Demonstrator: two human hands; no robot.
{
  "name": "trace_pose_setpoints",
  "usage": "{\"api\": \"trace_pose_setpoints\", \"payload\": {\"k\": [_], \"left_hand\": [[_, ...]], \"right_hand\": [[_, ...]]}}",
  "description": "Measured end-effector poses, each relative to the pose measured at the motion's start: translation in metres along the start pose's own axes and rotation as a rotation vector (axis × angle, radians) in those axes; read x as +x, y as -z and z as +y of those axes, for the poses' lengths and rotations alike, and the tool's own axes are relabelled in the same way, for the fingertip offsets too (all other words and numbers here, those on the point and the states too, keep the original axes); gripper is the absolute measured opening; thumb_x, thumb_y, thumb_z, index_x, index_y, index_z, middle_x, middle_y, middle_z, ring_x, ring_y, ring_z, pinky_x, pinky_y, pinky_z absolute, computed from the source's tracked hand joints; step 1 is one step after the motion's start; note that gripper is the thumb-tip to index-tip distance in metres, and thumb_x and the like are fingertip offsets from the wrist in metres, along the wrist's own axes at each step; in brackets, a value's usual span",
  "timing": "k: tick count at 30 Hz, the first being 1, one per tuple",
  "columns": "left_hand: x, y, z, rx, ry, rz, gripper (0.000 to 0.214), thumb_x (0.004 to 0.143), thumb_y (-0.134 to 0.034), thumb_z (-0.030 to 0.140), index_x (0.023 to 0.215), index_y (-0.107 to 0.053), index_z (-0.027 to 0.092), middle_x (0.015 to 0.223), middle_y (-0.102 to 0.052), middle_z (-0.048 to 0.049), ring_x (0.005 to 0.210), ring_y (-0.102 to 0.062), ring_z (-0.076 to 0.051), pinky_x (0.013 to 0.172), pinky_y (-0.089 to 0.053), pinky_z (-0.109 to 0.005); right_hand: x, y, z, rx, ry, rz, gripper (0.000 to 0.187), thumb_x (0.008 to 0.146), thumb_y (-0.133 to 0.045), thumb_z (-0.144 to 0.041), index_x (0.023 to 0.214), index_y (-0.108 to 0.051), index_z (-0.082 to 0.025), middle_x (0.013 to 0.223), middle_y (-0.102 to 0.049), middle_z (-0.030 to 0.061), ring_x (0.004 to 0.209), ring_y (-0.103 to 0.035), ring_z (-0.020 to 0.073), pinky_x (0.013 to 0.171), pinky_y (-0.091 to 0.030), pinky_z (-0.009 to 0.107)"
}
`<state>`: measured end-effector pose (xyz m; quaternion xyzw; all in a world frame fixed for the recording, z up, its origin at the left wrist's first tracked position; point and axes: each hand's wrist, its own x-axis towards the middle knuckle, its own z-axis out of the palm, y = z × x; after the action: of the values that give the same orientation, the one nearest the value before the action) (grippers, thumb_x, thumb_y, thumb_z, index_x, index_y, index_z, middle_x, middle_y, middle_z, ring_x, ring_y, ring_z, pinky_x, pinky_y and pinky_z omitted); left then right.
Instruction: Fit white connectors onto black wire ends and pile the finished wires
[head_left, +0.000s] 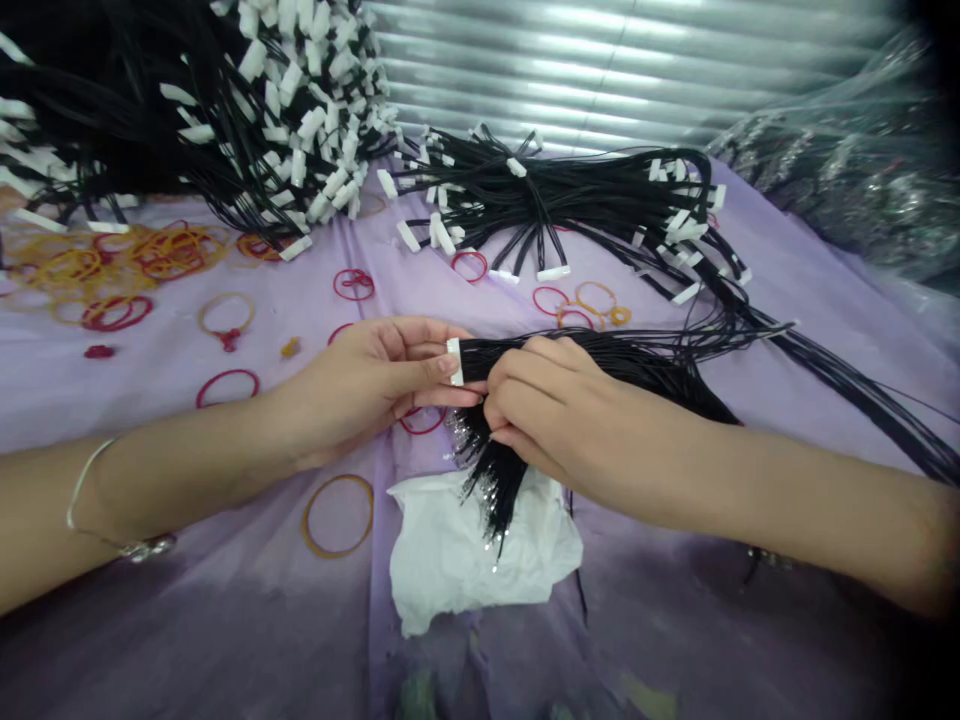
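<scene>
My left hand [401,370] pinches a white connector [454,362] between thumb and fingers. Black wires run rightward from that connector. Just right of it, my right hand [544,405] closes around the wires, its fingertips curled under and partly hidden. A bundle of black wires [637,362] spreads behind and right of my right hand. Below the hands, a bunch of wire ends [504,495] with shiny silver tips hangs over a crumpled white tissue [427,560].
A purple cloth [247,620] covers the table. Red and yellow rubber bands [176,250] lie at left. A big heap of white-ended cables [300,130] stands back left, a tied cable bundle [592,195] behind my hands. Clear plastic bags [847,150] sit at right, before blinds [525,75].
</scene>
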<state>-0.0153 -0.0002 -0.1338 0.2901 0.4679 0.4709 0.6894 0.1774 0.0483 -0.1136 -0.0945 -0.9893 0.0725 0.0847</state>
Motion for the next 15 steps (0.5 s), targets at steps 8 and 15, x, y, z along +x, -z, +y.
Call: {"api": "trace_pose_setpoints", "payload": {"k": [8, 15], "left_hand": [[0.000, 0.002, -0.001, 0.059, -0.006, -0.061, 0.014, 0.080, -0.063, 0.005, 0.091, -0.067, 0.011, 0.084, -0.070, -0.0044, 0.075, -0.070, -0.012, 0.071, -0.057, -0.017], [-0.001, 0.001, -0.002, 0.115, -0.018, -0.066, 0.012, 0.081, -0.062, 0.007, 0.090, -0.067, 0.013, 0.082, -0.070, -0.0041, 0.078, -0.070, -0.013, 0.069, -0.056, -0.015]], "right_hand": [[0.003, 0.012, -0.002, 0.165, -0.321, 0.148, 0.010, 0.082, -0.049, -0.017, 0.073, -0.045, -0.018, 0.057, -0.048, -0.0039, 0.049, -0.038, 0.0074, 0.049, -0.028, 0.023], [0.006, 0.007, 0.002, 0.140, -0.341, 0.130, 0.013, 0.084, -0.051, -0.020, 0.072, -0.052, -0.016, 0.055, -0.049, -0.0032, 0.049, -0.040, 0.0074, 0.050, -0.028, 0.023]]}}
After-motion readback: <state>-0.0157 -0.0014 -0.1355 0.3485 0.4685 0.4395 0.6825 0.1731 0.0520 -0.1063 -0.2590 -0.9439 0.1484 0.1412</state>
